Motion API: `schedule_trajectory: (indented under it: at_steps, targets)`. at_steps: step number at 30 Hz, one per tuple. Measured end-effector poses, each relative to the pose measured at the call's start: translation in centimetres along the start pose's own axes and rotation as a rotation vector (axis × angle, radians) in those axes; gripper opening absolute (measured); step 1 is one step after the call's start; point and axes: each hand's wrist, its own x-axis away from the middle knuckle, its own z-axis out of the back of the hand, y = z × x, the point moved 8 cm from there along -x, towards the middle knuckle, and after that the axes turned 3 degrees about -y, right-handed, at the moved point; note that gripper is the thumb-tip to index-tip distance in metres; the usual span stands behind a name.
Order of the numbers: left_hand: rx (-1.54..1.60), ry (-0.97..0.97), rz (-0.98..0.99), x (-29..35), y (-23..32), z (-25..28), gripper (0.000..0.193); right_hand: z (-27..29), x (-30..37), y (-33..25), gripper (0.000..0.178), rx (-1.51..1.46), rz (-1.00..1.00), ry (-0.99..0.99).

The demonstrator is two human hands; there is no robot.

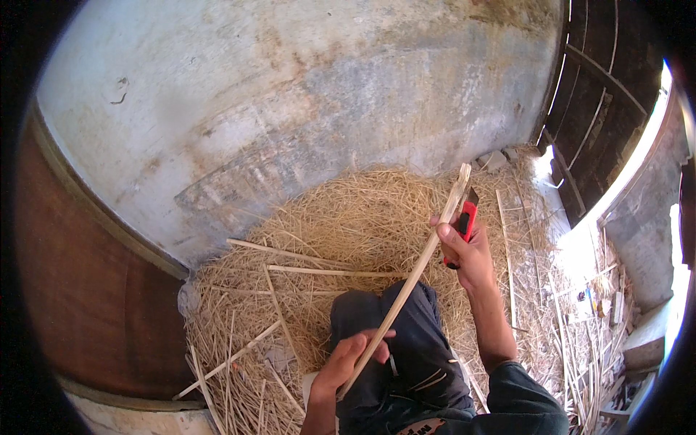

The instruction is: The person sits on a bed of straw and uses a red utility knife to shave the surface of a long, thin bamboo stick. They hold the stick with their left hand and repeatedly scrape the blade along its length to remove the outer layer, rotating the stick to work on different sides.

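Note:
A long pale strip of split wood or bamboo (400, 299) slants across my lap, its far end up and to the right. Near its lower end my left hand (353, 358) is closed around it. My right hand (466, 248) grips a red and black utility knife (468, 217), whose dark blade lies against the strip close to the far end. The right thumb presses on the strip beside the knife. My bent knees in dark trousers (362, 315) are under the strip, and a few thin pale shavings (429, 381) rest on them.
Straw-like shavings (355, 210) heap over the floor ahead. Several cut strips (312, 270) lie on them to the left, with more along the right (507, 261). A stained wall (290, 109) stands ahead, a brown panel (94, 275) at left, a dark plank door (602, 94) at far right.

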Motion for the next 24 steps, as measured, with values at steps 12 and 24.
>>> schedule_trajectory:
  at_steps: [12,24]
  targets:
    - [-0.054,0.207,-0.142,-2.3,5.0,-0.5,0.043,-1.3,1.6,-2.2,0.036,0.120,0.193,-0.030]
    - [-0.223,0.461,-0.251,-2.1,8.5,-1.4,0.033,-5.2,6.2,-4.2,0.037,0.860,0.596,-0.208]
